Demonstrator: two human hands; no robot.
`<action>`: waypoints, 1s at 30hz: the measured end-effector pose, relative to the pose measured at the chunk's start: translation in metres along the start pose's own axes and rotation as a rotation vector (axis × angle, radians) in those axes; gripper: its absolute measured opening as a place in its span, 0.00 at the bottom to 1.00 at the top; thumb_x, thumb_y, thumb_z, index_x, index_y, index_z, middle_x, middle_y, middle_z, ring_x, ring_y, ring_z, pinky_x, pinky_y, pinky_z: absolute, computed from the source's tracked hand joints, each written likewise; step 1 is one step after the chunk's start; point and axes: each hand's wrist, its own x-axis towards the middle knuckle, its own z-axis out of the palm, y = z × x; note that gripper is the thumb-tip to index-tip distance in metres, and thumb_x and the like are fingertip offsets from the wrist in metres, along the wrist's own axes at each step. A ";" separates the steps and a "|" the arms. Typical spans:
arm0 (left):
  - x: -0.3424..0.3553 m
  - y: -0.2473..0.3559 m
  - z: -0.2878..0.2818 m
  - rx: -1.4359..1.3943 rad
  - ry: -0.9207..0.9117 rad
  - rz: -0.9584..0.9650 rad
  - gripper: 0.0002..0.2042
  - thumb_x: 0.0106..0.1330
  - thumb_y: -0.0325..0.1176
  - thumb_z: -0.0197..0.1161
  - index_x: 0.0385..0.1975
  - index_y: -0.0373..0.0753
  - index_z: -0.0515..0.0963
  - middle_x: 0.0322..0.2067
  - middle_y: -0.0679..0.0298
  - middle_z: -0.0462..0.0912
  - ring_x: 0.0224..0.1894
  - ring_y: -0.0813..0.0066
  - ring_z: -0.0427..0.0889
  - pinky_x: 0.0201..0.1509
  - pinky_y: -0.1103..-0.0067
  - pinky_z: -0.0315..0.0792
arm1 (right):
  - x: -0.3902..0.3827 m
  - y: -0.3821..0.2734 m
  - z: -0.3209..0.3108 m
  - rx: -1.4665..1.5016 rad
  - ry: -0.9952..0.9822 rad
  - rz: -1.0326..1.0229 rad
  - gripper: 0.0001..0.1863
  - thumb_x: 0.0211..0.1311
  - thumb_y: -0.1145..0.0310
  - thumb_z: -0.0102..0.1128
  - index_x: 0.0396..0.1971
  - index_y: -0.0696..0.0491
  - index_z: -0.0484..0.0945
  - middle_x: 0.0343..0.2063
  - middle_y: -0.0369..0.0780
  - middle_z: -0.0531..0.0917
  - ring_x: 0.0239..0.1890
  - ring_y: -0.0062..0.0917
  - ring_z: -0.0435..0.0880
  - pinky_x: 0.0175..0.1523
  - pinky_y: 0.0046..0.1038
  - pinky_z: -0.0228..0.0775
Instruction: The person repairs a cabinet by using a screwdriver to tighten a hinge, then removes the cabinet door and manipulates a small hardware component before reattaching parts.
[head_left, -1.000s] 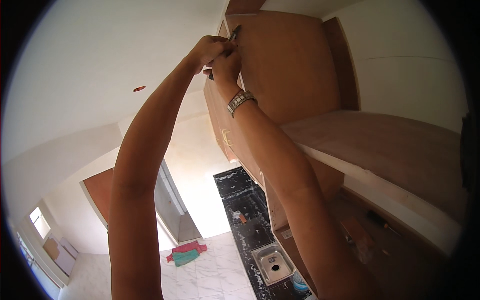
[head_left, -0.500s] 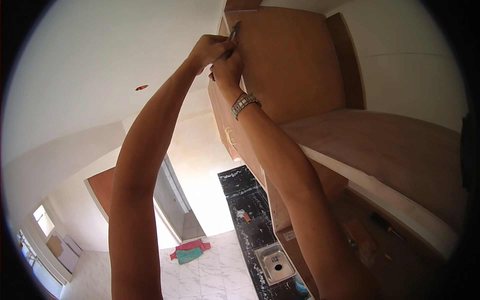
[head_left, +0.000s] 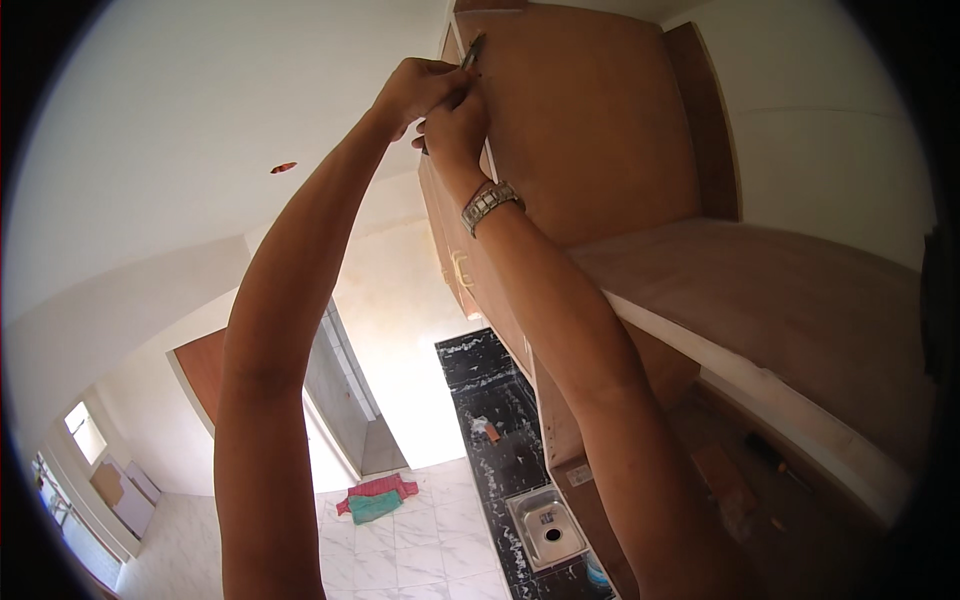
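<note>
High up against the orange-brown side panel [head_left: 590, 130] of an open wall cabinet, both my hands are raised together. My left hand [head_left: 420, 92] is closed, its fingertips pinching near a slim grey metal piece [head_left: 472, 52] at the panel's front edge. Just below and touching it, my right hand [head_left: 458, 125] is wrapped around a slim tool, whose dark end [head_left: 425, 150] shows under the fist. Whether the metal piece belongs to this tool is hidden by the fingers. A metal-band watch [head_left: 490, 206] circles my right wrist.
A cabinet shelf [head_left: 760, 290] juts out right of my right forearm; a dark-handled tool [head_left: 765, 450] lies in the compartment below. Lower down are a black counter [head_left: 490, 400] and a steel sink [head_left: 548, 530]. Red and green cloths [head_left: 375, 507] lie on the tiled floor.
Both hands and the metal piece sit slightly higher in the picture, while the view has shifted a little. The grip looks the same.
</note>
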 end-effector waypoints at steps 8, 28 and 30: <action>0.000 -0.005 0.002 -0.073 0.030 0.103 0.17 0.68 0.44 0.67 0.30 0.32 0.86 0.17 0.69 0.79 0.21 0.81 0.75 0.29 0.79 0.72 | -0.004 -0.012 -0.003 0.009 -0.021 0.037 0.17 0.77 0.60 0.49 0.51 0.60 0.72 0.27 0.43 0.82 0.17 0.24 0.83 0.15 0.25 0.77; -0.005 0.005 0.002 -0.234 -0.035 0.057 0.22 0.69 0.43 0.67 0.49 0.27 0.83 0.36 0.61 0.87 0.42 0.76 0.83 0.50 0.77 0.77 | -0.006 -0.007 -0.005 -0.122 0.072 -0.207 0.23 0.80 0.59 0.38 0.56 0.64 0.74 0.51 0.54 0.82 0.57 0.46 0.81 0.60 0.40 0.71; -0.018 -0.005 0.003 -0.346 -0.047 0.037 0.23 0.70 0.44 0.66 0.51 0.27 0.82 0.33 0.66 0.84 0.40 0.79 0.81 0.50 0.79 0.75 | -0.018 -0.013 -0.009 -0.165 0.058 -0.188 0.23 0.80 0.60 0.39 0.56 0.63 0.74 0.51 0.54 0.82 0.56 0.46 0.82 0.59 0.40 0.72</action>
